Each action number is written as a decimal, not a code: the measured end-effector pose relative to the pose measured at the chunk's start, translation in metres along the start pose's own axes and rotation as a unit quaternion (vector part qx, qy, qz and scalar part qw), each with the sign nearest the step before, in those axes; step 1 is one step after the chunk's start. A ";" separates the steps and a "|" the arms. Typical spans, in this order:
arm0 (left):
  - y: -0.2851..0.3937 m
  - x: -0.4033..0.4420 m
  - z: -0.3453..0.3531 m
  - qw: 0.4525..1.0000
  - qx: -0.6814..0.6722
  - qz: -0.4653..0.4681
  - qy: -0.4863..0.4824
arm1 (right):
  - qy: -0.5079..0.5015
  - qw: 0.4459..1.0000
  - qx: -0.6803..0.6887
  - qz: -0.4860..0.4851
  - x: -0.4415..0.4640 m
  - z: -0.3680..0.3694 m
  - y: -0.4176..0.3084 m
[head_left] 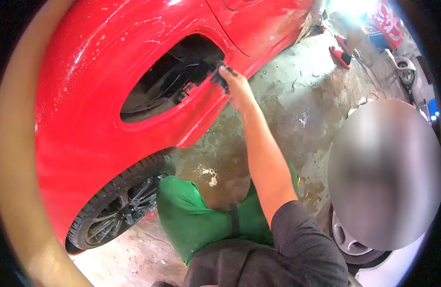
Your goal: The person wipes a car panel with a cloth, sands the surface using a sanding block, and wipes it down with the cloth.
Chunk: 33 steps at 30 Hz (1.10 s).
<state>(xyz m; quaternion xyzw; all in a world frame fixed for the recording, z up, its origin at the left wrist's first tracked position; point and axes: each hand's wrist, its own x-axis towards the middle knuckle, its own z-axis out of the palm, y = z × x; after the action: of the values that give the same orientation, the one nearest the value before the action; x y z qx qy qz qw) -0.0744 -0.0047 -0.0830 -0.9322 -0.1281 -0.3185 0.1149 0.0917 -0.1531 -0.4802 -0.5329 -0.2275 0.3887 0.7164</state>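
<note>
My right hand (232, 82) is closed around a small dark pad (220, 80), whose exact kind I cannot make out. It presses the pad against the red car body (81, 143), at the right end of a large oval opening (175, 76). Dark parts and a bracket show inside that opening. Pale streaks and droplet-like spots mark the red panel above it. My left hand is out of view. A blurred tan band (14, 143) curves down the left edge, very close to the camera; it may be my left arm.
A black-spoked wheel (127, 205) stands under the car, left of my green-clad knees (191, 215). The concrete floor (278, 110) is stained and looks damp. Red-and-black objects (342, 55) lie at upper right. A blurred oval (385, 174) covers the right side, above another wheel (347, 239).
</note>
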 end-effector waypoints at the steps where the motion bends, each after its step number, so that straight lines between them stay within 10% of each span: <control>1: -0.001 0.001 0.002 1.000 0.014 -0.005 0.003 | 0.006 0.999 0.035 0.027 -0.011 0.011 0.004; 8: -0.001 -0.005 0.009 0.999 -0.002 0.001 0.034 | -0.075 0.990 0.050 0.104 -0.082 0.065 0.016; 13: -0.091 0.037 0.028 0.992 0.042 0.119 -0.024 | 0.059 0.996 0.060 -0.025 -0.050 0.025 -0.002; 20: -0.059 0.026 0.022 0.998 0.040 -0.026 -0.028 | 0.193 0.966 -0.155 -0.069 0.029 -0.003 -0.010; 33: -0.061 0.025 0.022 0.999 0.003 -0.033 -0.037 | 0.017 0.999 -0.019 0.034 -0.055 0.060 0.011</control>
<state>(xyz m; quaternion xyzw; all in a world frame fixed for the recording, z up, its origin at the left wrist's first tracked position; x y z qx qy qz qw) -0.0617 0.0633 -0.0758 -0.9381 -0.1638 -0.2874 0.1029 0.0109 -0.1606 -0.4663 -0.5600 -0.2047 0.3994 0.6964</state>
